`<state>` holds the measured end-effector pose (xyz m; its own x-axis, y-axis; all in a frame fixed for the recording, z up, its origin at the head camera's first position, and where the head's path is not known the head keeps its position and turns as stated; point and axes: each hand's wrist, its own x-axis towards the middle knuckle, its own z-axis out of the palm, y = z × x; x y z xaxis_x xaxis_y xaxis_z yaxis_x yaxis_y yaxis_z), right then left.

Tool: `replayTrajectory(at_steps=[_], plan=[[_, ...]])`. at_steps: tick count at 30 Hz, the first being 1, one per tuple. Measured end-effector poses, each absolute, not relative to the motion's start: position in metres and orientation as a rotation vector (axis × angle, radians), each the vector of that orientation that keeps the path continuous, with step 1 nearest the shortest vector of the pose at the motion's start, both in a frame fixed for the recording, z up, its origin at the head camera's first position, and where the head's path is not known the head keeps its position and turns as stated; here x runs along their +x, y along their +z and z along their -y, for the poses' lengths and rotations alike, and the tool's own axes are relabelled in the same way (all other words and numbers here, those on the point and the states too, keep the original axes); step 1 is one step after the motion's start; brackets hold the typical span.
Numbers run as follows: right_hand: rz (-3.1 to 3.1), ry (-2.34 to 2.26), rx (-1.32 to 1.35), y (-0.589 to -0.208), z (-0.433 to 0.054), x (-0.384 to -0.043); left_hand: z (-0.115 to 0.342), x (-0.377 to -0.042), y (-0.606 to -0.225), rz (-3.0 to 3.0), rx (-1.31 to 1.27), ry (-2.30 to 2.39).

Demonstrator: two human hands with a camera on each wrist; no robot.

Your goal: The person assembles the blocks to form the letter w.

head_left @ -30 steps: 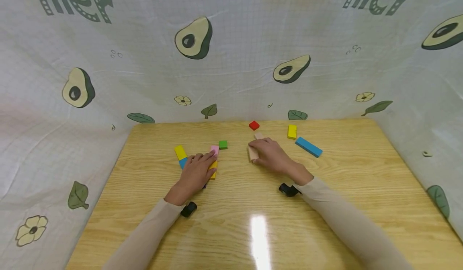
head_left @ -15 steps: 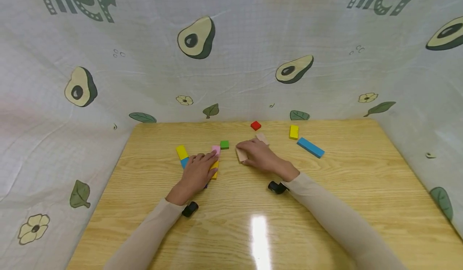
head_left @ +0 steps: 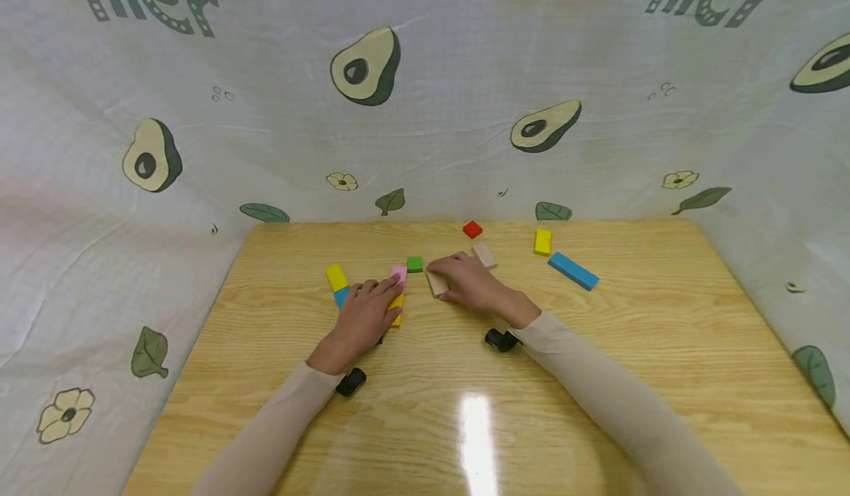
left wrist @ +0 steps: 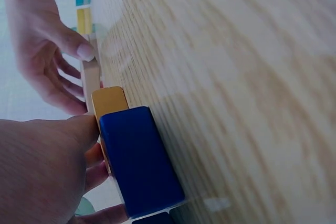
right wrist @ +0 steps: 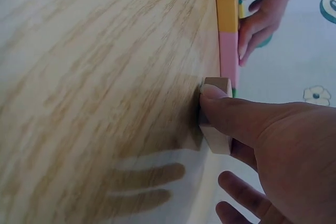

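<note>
My left hand [head_left: 361,315] rests over a cluster of blocks, fingers spread across a pink block [head_left: 399,270] and an orange block [head_left: 396,315]. A yellow block [head_left: 336,278] and a light blue block [head_left: 341,297] stick out on its left. The left wrist view shows a dark blue block [left wrist: 139,161] beside the orange one, near my thumb. With thumb and fingers, my right hand [head_left: 471,286] pinches a plain wooden block [head_left: 436,283] close over the table. A small green block [head_left: 415,264] sits between that block and the pink one.
Behind my right hand lies another plain wooden block [head_left: 485,255], with a red block [head_left: 472,229] farther back. To the right are a yellow rectangular block [head_left: 542,241] and a long blue block [head_left: 574,270]. A printed cloth [head_left: 451,112] stands along the table's back edge.
My right hand has moved left with the wooden block, bringing it near the green block and uncovering more of the other wooden block. The left hand has stayed on its blocks.
</note>
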<state>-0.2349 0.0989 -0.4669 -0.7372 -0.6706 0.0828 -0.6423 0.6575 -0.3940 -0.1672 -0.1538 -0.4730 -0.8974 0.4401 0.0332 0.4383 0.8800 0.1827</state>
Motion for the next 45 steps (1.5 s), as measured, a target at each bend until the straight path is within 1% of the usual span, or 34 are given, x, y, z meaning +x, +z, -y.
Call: replayTrajectory(at_steps=[12, 26, 30, 35, 45], plan=[[-2.827, -0.535, -1.111, -0.472, -0.095, -0.236, 0.152, -0.167, -0.472, -3.036, 0.712, 0.290], [-2.824, -0.550, -1.119, -0.470, -0.098, -0.231, 0.153, -0.167, -0.475, -3.044, 0.718, 0.294], [-2.817, -0.598, -1.094, -0.467, -0.109, -0.227, 0.153, -0.167, -0.474, -3.033, 0.707, 0.310], [-2.837, -0.678, -0.990, -0.464, -0.129, -0.226, 0.153, -0.166, -0.473, -3.019, 0.694, 0.323], [-2.909, -0.712, -0.801, -0.467, -0.169, -0.237, 0.153, -0.166, -0.473, -3.025, 0.697, 0.315]])
